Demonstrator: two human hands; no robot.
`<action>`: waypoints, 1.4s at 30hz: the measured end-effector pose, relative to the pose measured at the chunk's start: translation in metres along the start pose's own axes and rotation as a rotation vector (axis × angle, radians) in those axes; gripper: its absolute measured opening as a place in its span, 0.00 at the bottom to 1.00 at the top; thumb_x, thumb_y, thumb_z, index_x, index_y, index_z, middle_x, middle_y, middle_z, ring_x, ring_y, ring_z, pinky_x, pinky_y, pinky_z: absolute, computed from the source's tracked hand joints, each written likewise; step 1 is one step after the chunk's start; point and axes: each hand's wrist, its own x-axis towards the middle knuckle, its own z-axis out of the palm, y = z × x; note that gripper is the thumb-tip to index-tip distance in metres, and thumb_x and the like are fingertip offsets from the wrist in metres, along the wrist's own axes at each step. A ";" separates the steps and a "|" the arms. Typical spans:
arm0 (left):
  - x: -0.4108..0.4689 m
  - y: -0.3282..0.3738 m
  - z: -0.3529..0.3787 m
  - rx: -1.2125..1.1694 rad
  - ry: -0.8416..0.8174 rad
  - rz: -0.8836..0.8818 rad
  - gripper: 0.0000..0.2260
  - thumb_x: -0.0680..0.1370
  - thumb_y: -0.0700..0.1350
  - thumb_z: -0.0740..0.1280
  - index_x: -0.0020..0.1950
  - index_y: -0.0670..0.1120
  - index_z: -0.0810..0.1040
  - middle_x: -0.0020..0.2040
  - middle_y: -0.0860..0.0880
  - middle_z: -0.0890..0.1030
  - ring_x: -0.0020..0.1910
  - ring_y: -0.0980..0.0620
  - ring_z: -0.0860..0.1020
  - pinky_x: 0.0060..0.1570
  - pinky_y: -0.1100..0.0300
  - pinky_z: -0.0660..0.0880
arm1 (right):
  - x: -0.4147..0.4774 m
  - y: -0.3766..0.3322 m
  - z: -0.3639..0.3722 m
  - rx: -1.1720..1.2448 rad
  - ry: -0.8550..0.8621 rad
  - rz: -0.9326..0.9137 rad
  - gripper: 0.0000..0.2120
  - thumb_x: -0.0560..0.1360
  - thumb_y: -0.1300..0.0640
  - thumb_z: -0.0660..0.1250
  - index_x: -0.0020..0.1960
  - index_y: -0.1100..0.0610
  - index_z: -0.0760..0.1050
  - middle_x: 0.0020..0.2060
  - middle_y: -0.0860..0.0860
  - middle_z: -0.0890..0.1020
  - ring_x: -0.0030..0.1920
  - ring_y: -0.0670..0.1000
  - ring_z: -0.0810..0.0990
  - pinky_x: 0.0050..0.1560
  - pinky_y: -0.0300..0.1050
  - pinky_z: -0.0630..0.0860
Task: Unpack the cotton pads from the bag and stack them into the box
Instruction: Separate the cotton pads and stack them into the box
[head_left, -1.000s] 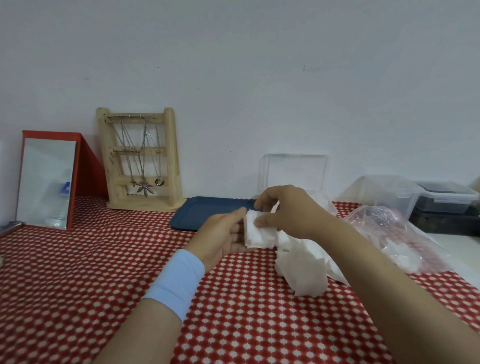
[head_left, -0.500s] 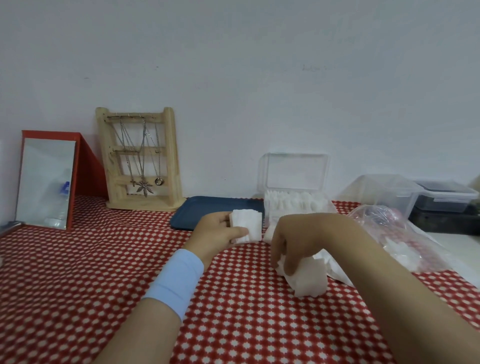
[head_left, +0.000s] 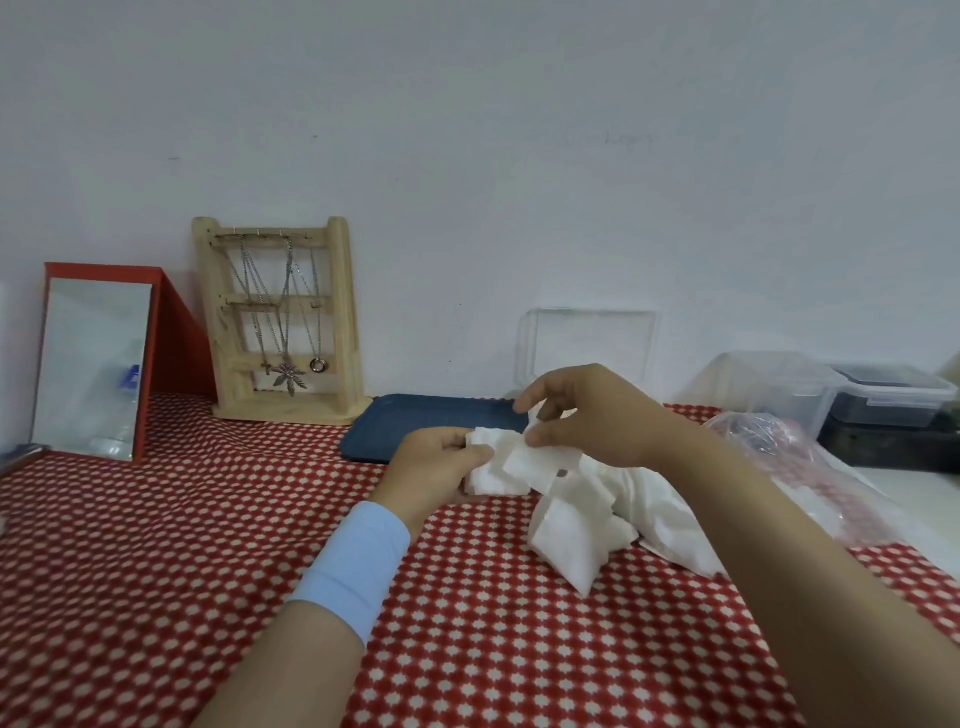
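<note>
My left hand (head_left: 434, 470) grips a small stack of white cotton pads (head_left: 491, 475) above the red checked cloth. My right hand (head_left: 592, 415) pinches a single cotton pad (head_left: 540, 460) by its corner and holds it against that stack. A loose pile of cotton pads (head_left: 582, 530) lies on the cloth just right of the hands. The clear plastic bag (head_left: 789, 462) lies to the right, partly behind my right forearm. The clear box stands behind my right hand; only its raised lid (head_left: 587, 343) shows.
A dark blue tray (head_left: 415, 423) lies behind the hands. A wooden jewellery stand (head_left: 283, 322) and a red-framed mirror (head_left: 93, 364) stand at the back left. Clear and dark plastic containers (head_left: 831, 395) sit at the far right, past the cloth's edge.
My right hand rose from the loose pile with one pad and brought it left to the stack in my left hand, covering the box body again.
</note>
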 end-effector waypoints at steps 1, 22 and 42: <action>-0.001 0.001 0.001 -0.022 -0.015 -0.011 0.04 0.79 0.39 0.71 0.49 0.47 0.85 0.49 0.46 0.87 0.51 0.46 0.86 0.52 0.48 0.84 | 0.000 0.000 0.000 0.017 0.002 -0.011 0.12 0.74 0.58 0.76 0.56 0.49 0.83 0.42 0.45 0.83 0.44 0.42 0.82 0.46 0.30 0.74; -0.010 0.010 -0.002 -0.350 -0.221 -0.043 0.12 0.78 0.34 0.70 0.62 0.40 0.81 0.55 0.42 0.86 0.54 0.44 0.86 0.48 0.56 0.84 | -0.005 -0.007 -0.001 0.180 -0.044 0.199 0.27 0.70 0.56 0.80 0.66 0.50 0.74 0.47 0.50 0.84 0.37 0.46 0.85 0.36 0.39 0.75; -0.006 0.005 0.003 -0.264 -0.183 -0.057 0.07 0.79 0.37 0.70 0.57 0.42 0.82 0.53 0.44 0.87 0.53 0.46 0.86 0.49 0.54 0.83 | -0.008 -0.013 -0.006 0.341 0.110 0.020 0.09 0.79 0.58 0.70 0.40 0.57 0.81 0.30 0.48 0.82 0.30 0.47 0.78 0.32 0.37 0.71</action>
